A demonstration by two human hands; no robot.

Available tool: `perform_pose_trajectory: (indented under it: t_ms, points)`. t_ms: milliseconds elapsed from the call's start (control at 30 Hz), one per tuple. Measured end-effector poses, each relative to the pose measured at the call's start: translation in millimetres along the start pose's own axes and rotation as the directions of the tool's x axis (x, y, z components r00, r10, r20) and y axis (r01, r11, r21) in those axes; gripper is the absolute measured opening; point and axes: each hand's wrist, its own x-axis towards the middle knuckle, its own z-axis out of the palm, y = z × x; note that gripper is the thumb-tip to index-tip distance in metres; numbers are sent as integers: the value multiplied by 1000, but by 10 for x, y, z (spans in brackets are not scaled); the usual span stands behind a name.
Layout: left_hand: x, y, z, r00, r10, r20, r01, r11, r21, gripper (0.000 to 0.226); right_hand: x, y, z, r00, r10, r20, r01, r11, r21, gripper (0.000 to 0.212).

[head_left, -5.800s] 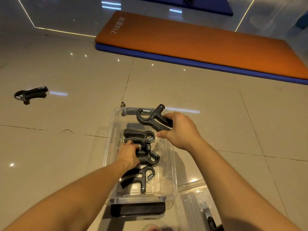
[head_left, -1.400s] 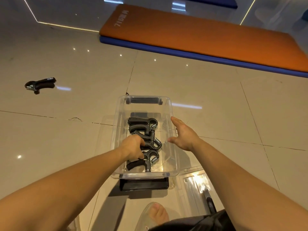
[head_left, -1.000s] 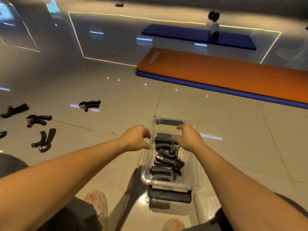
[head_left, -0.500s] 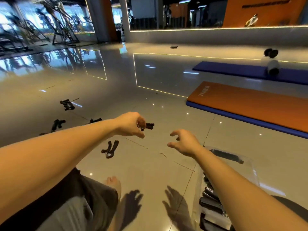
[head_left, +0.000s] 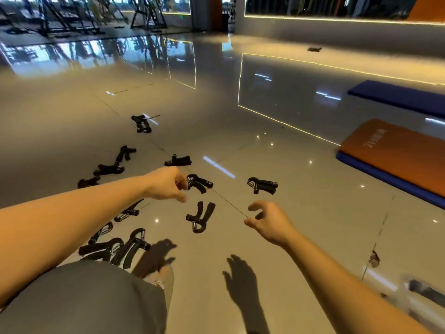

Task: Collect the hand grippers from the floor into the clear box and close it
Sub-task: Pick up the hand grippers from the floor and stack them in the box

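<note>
1. Fingers (head_left: 180,189) of left hand (head_left: 166,184): loosely curled, holding nothing. Right hand (head_left: 269,222): likewise.
2. Hand grippers (head_left: 199,216) scattered on floor (head_left: 313,213); clear box (head_left: 419,295) blurred, lower right.

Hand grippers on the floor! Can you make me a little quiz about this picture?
1. True or false: the right hand holds a hand gripper.
2. What colour are the hand grippers? A red, B black, C green.
3. Fill in: the orange mat lies on a ___ mat.
Key: 1 false; 2 B; 3 blue.
</note>
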Motion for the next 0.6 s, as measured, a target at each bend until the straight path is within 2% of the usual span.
perform_pose_trajectory:
  t_ms: [233, 433, 600]
  points:
    - [954, -933, 411, 999, -37, 40, 39, 998, -53, 44, 1097, -167, 725, 996, -43, 81, 55, 988, -147, 47]
    - [1897, -1559, 724, 1000, -9, 25, 9, 1000, 1, 57, 2012, -100, 1372, 957, -136, 256, 226, 903, -364, 49]
    - [2667, -1929, 1008, 995, -39, -89, 26, 989, -149, 61, 2577, 106, 1837, 882, -170, 440, 394, 779, -487, 83]
